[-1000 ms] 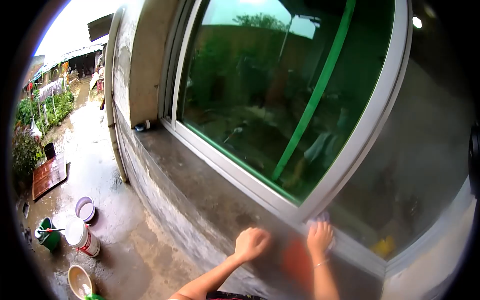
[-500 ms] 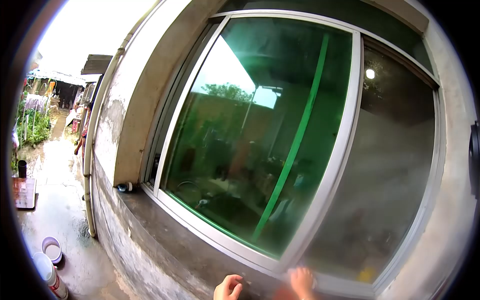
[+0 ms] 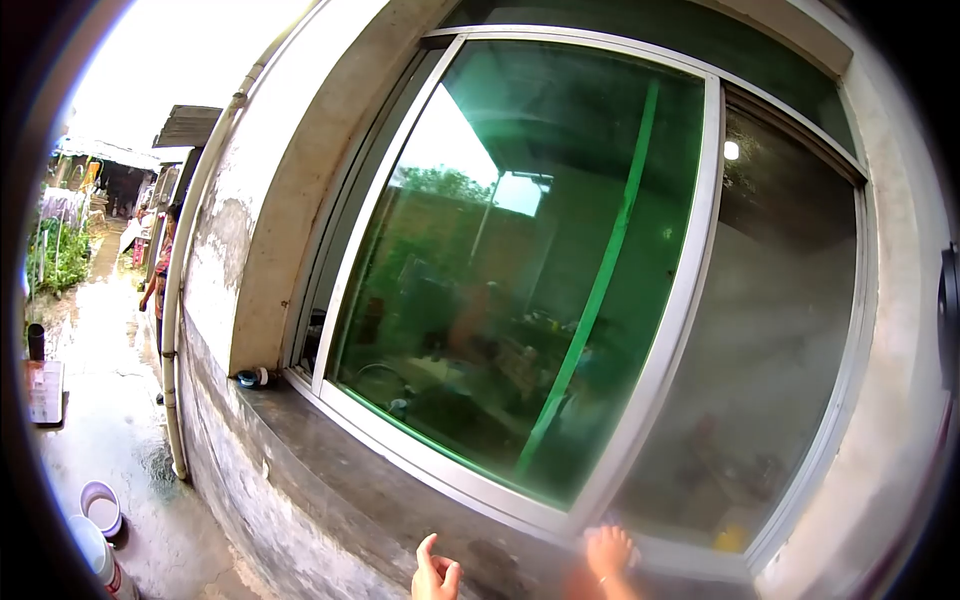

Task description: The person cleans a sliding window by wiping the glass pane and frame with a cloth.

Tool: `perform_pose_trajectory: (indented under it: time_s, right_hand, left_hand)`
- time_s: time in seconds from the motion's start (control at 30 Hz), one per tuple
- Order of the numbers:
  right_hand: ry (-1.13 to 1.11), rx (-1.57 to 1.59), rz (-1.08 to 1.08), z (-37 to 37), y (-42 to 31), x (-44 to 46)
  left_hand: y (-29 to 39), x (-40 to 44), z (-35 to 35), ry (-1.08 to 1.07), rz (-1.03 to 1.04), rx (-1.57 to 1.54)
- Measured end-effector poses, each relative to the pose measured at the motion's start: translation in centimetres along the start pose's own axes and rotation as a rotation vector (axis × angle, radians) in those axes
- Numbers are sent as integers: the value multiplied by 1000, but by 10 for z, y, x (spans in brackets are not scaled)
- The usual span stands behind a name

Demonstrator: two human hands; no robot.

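Low in the view, my left hand (image 3: 435, 574) is held over the sill (image 3: 400, 500), its index finger raised and apart from the thumb, with nothing seen in it. My right hand (image 3: 608, 552) presses at the lower window frame (image 3: 665, 557), just right of the upright frame bar. Its fingers are curled over something pale, too blurred and hidden to name. Above my hands stands the green glass pane (image 3: 500, 300) with a bright green strip. Right of it is a greyish, hazy pane (image 3: 765, 370).
A small dark item (image 3: 250, 378) lies at the sill's left corner. A pipe (image 3: 172, 330) runs down the wall. A person (image 3: 163, 260) stands partly hidden behind it. On the wet ground are a purple basin (image 3: 101, 508) and a white bucket (image 3: 90, 545).
The view has tilted up, so more of the window shows and both hands sit lower in the picture. My left index finger has straightened. My right hand stays at the lower frame.
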State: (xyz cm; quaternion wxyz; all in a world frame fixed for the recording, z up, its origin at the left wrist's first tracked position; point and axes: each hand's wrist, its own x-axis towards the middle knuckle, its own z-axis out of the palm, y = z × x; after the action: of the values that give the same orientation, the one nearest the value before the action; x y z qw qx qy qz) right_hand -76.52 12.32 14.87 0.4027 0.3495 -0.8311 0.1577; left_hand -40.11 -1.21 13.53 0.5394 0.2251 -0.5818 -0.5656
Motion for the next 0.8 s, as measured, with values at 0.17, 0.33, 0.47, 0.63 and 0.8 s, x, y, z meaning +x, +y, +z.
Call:
perform_pose_trajectory:
  time_s: [0.17, 0.33, 0.47, 0.63, 0.8]
  right_hand:
    - [202, -49, -58, 23, 6, 0]
    - [-4, -13, -2, 1, -2, -4]
    - [50, -14, -30, -4, -4, -4]
    - [39, 6, -22, -1, -1, -5]
    - [43, 20, -29, 3, 1, -6]
  left_hand:
    - [4, -12, -4, 44, 81, 68]
    - [-25, -2, -2, 24, 108, 56]
    - [-28, -15, -4, 24, 220, 406]
    - [-36, -24, -6, -30, 220, 532]
    - [-33, -31, -7, -10, 283, 589]
